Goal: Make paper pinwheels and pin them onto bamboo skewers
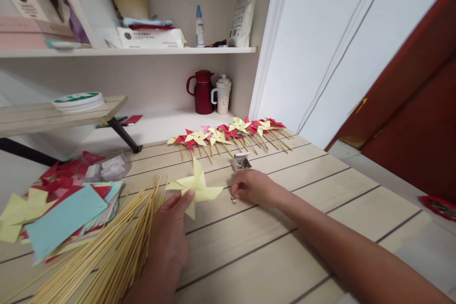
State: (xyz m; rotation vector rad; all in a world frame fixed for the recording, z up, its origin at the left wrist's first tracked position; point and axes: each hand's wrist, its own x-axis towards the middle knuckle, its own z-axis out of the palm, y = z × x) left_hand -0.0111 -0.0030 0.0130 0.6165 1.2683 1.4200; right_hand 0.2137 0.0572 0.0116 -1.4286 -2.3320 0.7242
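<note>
- In left hand: pinwheel.
- Left of left hand: sticks, then paper.
- Just beyond right hand: box.
- Farther beyond right hand: row of pinwheels, then jug and cup.

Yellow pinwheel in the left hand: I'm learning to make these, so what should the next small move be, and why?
Probably pinch up the small shiny piece with the right hand: it lies on the table right by that hand, near the open box, while the left hand holds the yellow pinwheel.

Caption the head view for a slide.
Left hand holding a yellow paper pinwheel, right hand near a small open box, pinwheels on sticks behind.
</note>
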